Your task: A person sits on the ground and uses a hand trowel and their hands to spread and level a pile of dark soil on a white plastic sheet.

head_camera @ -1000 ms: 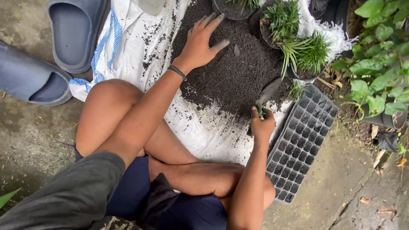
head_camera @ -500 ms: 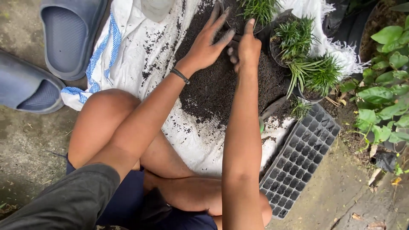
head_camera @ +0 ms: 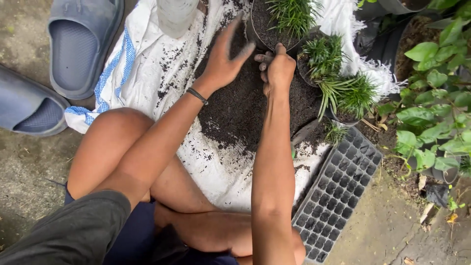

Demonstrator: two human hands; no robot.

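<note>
Where soil (head_camera: 245, 103) lies, right hand (head_camera: 278, 68) above

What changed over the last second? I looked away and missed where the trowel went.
The right hand let go of the trowel, which now lies beside the seed tray, and reached forward to the pot of grassy plants. The left hand stayed open over the soil.

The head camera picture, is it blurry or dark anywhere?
Head view: soft, even daylight with no hard shadows or glare; the raised fingers of the left hand are smeared by motion blur, while the right hand and the black plastic seedling tray look sharp.
</note>
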